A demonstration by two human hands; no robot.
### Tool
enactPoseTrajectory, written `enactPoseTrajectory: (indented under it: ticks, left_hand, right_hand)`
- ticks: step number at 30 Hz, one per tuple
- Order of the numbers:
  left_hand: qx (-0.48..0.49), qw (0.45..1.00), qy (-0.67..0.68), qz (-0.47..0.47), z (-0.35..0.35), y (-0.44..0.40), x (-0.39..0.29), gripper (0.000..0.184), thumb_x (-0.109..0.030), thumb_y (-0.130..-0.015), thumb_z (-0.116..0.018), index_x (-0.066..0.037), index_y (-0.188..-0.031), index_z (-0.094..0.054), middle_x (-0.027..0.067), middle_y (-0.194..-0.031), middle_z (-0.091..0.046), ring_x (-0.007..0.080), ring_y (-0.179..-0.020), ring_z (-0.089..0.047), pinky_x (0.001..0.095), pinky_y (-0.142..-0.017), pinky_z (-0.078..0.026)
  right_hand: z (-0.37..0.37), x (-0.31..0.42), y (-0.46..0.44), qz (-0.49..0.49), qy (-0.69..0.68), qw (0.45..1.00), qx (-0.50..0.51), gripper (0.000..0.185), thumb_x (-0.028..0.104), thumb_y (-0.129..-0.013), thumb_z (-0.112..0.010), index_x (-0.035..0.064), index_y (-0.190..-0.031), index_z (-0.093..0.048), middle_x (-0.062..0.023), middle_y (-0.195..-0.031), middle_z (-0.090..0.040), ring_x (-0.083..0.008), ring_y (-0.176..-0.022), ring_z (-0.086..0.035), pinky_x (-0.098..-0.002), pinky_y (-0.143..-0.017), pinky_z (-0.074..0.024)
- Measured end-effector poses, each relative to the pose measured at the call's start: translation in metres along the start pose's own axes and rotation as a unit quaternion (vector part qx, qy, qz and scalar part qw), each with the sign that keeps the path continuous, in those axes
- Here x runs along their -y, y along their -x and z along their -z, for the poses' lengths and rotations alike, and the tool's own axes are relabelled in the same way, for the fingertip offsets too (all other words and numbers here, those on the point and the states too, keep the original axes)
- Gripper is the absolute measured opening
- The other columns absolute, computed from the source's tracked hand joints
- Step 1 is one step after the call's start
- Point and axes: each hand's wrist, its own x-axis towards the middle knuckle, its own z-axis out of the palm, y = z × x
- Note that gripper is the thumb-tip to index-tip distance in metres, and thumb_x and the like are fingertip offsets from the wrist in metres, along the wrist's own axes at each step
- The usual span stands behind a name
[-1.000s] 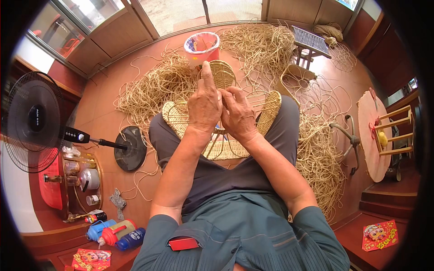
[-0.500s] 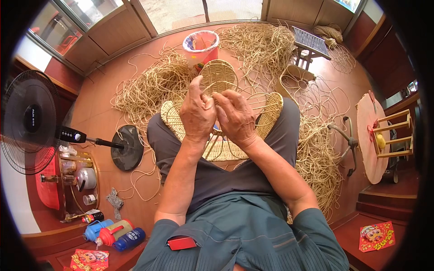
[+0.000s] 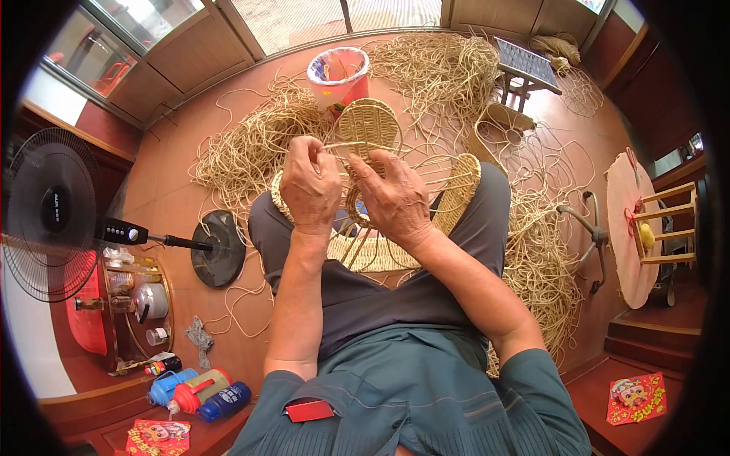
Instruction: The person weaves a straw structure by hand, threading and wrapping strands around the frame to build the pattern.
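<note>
A woven straw piece [image 3: 372, 252] rests between my knees, with curved woven sides, loose cords and a round woven panel [image 3: 368, 121] at its far end. My left hand [image 3: 310, 186] pinches a straw cord [image 3: 342, 145] near the left of the piece. That cord runs across to my right hand [image 3: 391, 191], whose fingers are closed on it in front of the round panel. Below my hands, a small woven ring [image 3: 355, 205] shows at the middle of the piece, partly covered by my right hand.
Heaps of straw cord [image 3: 437, 68] lie beyond and to the right. A lined pink bucket [image 3: 339, 79] stands past the round panel. On the left are a black fan [image 3: 55, 209] and its base [image 3: 218, 249]; a small stool [image 3: 527, 64] is at the back right.
My hands have moved apart, the left one going left and down. A length of cord now stretches between them, and more of the piece's middle shows.
</note>
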Motion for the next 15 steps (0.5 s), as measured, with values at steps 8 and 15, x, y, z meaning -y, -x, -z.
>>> enactPoseTrajectory:
  ticks: [8, 15]
  left_hand:
    - [0.081, 0.98, 0.054, -0.172, -0.001, -0.042, 0.007, 0.015, -0.012, -0.106, -0.079, -0.007, -0.12, -0.075, 0.0048, -0.102, -0.073, 0.016, -0.091, -0.072, 0.0346, -0.081, -0.059]
    - [0.19, 0.968, 0.162, 0.027, -0.003, -0.042, 0.015, 0.038, -0.017, -0.107, -0.082, -0.003, -0.139, -0.066, 0.002, -0.095, -0.074, 0.011, -0.088, -0.069, 0.0295, -0.08, -0.057]
  right_hand:
    - [0.003, 0.008, -0.005, -0.029, -0.01, 0.999, 0.025, 0.048, 0.014, -0.097, -0.079, 0.0155, -0.145, -0.074, -0.0117, -0.124, -0.061, -0.0295, -0.102, -0.073, -0.0439, -0.084, -0.0602]
    - [0.004, 0.011, -0.006, -0.05, -0.007, 0.998, 0.033, 0.043, 0.015, -0.097, -0.08, 0.0198, -0.14, -0.075, -0.0112, -0.122, -0.061, -0.0302, -0.102, -0.072, -0.045, -0.084, -0.0594]
